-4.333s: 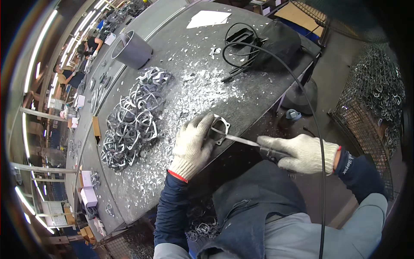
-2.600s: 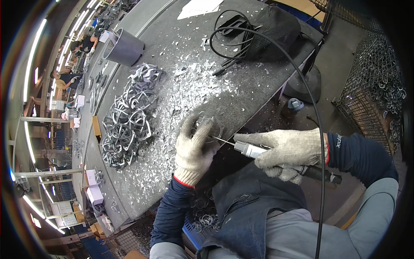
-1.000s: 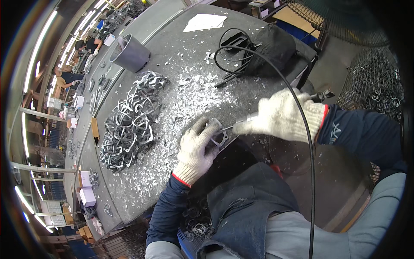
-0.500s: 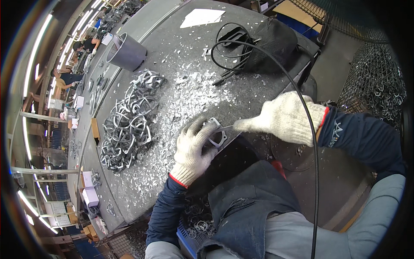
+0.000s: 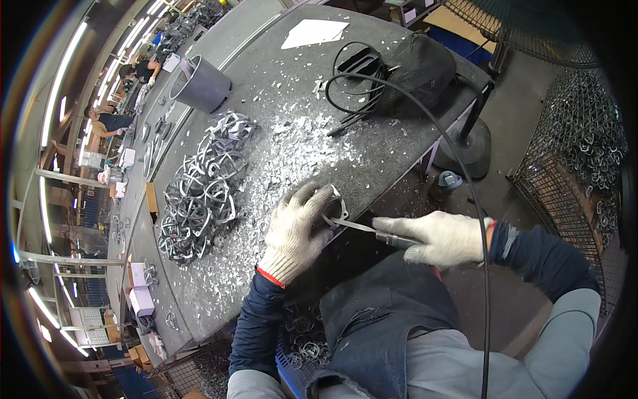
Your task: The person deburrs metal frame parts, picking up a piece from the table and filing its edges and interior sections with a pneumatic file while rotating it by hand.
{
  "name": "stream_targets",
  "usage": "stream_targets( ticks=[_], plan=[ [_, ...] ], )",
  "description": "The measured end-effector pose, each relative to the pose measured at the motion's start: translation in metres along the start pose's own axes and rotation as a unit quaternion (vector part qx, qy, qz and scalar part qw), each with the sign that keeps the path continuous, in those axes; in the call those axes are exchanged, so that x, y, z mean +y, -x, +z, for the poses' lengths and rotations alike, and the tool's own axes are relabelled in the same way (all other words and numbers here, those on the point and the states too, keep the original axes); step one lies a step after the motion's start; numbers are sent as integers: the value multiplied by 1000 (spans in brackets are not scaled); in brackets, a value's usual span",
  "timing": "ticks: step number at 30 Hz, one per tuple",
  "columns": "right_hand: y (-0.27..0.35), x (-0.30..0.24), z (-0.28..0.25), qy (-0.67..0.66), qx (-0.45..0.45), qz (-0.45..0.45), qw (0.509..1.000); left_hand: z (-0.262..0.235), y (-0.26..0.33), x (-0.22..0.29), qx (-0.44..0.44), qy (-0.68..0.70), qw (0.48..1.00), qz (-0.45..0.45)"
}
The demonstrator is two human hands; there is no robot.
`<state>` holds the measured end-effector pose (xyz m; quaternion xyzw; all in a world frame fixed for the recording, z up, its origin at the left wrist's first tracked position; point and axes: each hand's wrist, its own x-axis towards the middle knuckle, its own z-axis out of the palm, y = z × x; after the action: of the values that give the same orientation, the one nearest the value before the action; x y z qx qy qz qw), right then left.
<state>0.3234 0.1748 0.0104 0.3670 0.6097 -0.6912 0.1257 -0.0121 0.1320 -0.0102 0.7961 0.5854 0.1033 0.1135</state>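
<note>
Both my hands wear white knit gloves with red cuffs. My left hand (image 5: 298, 223) is closed around a small metal ring-shaped frame (image 5: 342, 205) with lugs, holding it at the table's near edge. Part of that frame is hidden behind the glove. In my right hand (image 5: 444, 239) is a flat file (image 5: 357, 227), a slim metal blade on a grey handle, gripped by the handle with the index finger stretched along it. The blade's tip reaches the frame beside my left fingers. To the left lies a pile of similar metal frames (image 5: 199, 193).
Metal flakes (image 5: 306, 143) litter the dark table (image 5: 266, 73). A grey bucket (image 5: 203, 86), white paper (image 5: 314, 33) and a black mesh bag (image 5: 422, 70) stand or lie farther back. A black cable (image 5: 475, 193) arcs past my right hand. Wire baskets (image 5: 558, 193) are at right; two people work far left.
My right hand has moved down and slightly toward me with the file, now showing its handle and more of its blade. The frame in my left hand has turned a little.
</note>
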Motion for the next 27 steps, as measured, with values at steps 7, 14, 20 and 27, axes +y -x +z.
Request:
stream_targets(
  ticks=[7,14,20,27],
  plan=[
    [2,20,22,325,175,-108,923,-10,-11,43,91,-117,981,-129],
    [20,23,-7,287,175,-118,934,9,-6,-3,96,46,994,18],
    [2,20,-10,356,211,-161,896,-2,-10,1,22,20,1000,3],
    [-6,5,-12,496,321,-172,788,-3,-8,-3,-9,7,1000,-10]
  ],
)
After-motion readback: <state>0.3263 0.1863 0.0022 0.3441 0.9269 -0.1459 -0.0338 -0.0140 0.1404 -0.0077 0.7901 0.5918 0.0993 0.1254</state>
